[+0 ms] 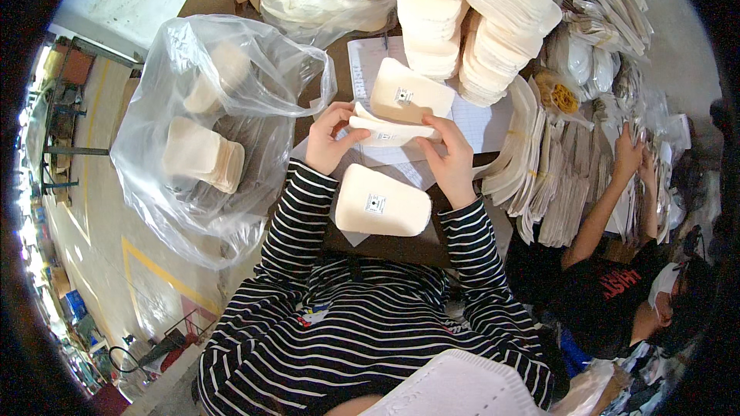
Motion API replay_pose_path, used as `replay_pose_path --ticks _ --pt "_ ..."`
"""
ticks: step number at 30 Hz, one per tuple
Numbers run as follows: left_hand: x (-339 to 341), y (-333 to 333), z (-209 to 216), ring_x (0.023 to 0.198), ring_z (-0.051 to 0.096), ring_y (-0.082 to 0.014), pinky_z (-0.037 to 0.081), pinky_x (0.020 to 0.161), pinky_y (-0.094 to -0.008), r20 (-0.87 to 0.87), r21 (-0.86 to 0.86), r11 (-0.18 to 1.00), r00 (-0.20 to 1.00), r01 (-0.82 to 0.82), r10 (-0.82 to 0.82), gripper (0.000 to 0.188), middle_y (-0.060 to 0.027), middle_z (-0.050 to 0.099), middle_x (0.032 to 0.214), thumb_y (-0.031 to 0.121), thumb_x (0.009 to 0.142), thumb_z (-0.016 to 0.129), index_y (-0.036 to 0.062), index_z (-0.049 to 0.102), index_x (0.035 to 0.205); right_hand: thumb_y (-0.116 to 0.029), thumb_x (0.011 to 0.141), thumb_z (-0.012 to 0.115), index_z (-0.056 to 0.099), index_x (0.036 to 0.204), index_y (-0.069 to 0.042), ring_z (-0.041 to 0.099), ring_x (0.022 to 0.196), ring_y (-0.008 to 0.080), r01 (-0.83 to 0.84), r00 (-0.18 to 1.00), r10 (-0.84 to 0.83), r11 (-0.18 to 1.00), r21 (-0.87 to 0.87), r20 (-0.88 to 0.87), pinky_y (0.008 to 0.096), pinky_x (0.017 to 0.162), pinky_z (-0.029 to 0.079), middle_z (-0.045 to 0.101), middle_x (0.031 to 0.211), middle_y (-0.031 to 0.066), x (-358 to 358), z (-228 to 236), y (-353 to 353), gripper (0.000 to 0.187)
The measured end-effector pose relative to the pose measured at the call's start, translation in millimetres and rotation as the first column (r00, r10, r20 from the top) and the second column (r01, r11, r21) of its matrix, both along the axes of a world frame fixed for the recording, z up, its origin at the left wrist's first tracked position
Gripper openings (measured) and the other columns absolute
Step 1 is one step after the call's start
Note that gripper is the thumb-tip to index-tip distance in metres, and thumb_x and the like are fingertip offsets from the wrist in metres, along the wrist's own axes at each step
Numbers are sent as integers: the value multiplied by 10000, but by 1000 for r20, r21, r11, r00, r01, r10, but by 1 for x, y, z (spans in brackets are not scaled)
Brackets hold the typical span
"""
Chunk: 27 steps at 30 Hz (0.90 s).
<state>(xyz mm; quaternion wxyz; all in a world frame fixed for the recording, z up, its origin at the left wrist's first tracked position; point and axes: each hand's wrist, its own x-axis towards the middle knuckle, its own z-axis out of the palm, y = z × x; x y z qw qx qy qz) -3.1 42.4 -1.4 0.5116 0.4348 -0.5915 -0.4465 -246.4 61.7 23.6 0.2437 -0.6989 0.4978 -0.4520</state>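
Observation:
Between my two hands is a cream pad [385,135], or a few thin ones together, tilted and slightly bent, with a small printed label on it. My left hand [331,136] pinches its left end, and my right hand [449,156] grips the right end. Just beyond lies another cream rounded pad [416,91] with a small dark-and-white label. Closer to me, below my hands, a similar labelled pad [383,204] rests flat. White lined paper sheets [482,119] lie under the pads.
On the left, a large clear plastic bag [270,177] holds small stacks of cream pads [202,156]. Tall banded pad stacks [505,27] stand at the back. To the right are bundled pads [532,166] and yellow rubber bands [565,98]. A co-worker's hands [628,152] handle items there.

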Motion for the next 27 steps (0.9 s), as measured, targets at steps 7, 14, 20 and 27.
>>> replay_pose_path --ticks 7,14,20,27 --pt "4 1 7 821 585 -72 475 696 -197 107 6 988 982 -156 154 170 -43 648 1042 24 812 782 -44 713 952 -8 888 689 635 1199 20 654 912 137 9 994 -16 998 67 107 254 780 562 663 1069 100 3 -6 0 316" --pt "3 2 4 803 585 -65 478 690 -192 39 11 985 984 -173 173 174 -43 651 1019 -3 783 801 -48 703 919 -14 875 699 637 1167 -3 663 851 175 19 989 -35 993 115 142 272 734 552 668 1072 116 2 -7 1 299" --pt "4 2 -3 827 604 -75 501 720 -209 -78 99 978 978 -183 191 212 -52 656 1039 -5 803 789 -40 682 982 -1 859 720 650 1145 21 659 818 138 61 994 -68 995 79 90 257 734 553 677 1006 105 5 -3 2 296" --pt "4 2 4 844 615 -93 505 758 -221 8 36 996 996 -87 87 309 -62 652 1064 -12 841 745 -41 673 1140 -15 846 725 672 1086 20 669 821 209 79 997 -79 997 -26 -18 293 739 535 685 959 128 1 -5 0 248"
